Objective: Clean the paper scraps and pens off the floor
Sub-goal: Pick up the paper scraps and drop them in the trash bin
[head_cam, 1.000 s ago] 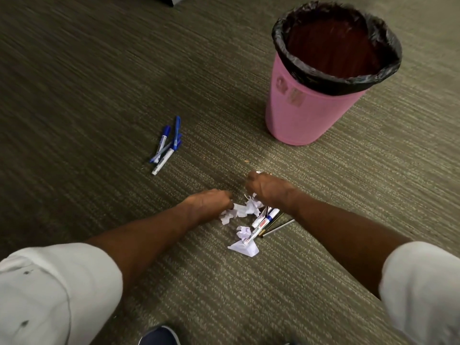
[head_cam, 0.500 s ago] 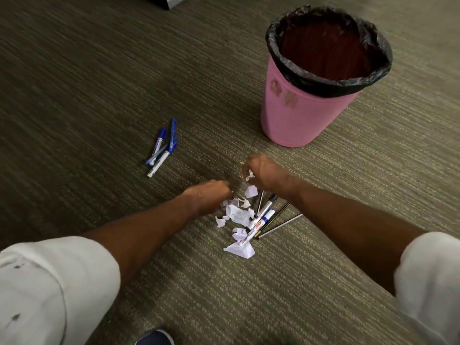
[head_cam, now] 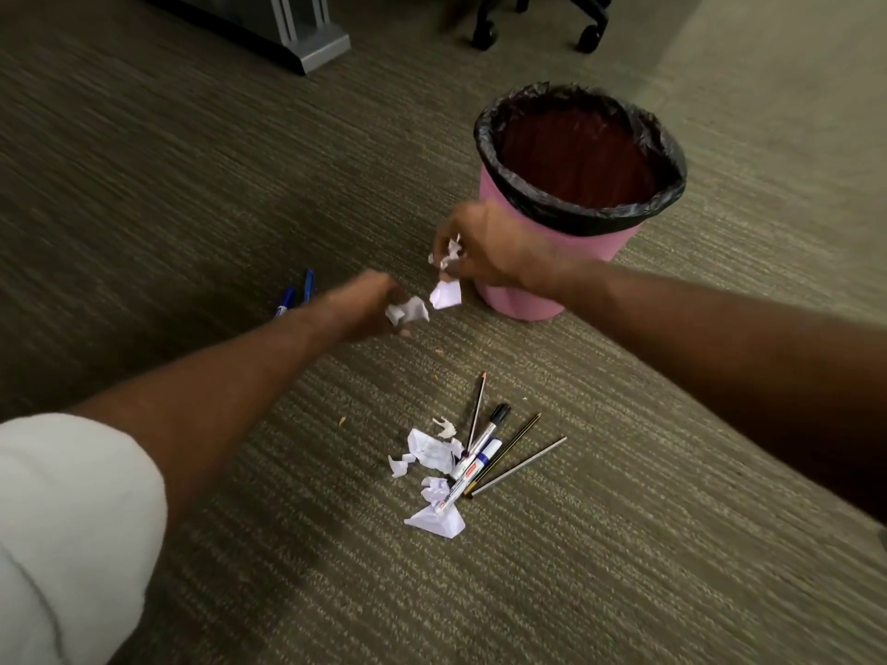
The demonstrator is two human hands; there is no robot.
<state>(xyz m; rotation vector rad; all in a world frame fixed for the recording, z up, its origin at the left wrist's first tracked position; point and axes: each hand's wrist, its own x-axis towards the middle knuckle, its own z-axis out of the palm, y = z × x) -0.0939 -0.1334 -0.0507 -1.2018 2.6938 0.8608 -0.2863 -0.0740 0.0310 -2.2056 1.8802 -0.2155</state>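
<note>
No text can be read anywhere. The white marker with the black cap (head_cam: 473,453), lying among the pencils near the middle of the floor, carries a red label and dark print along its barrel, but the letters are too small and blurred to make out. The crumpled paper scrap (head_cam: 428,451) just left of it shows faint grey marks, also illegible.

White crumpled paper scraps (head_cam: 434,472) and pens (head_cam: 482,448) lie clustered on carpet.
</note>
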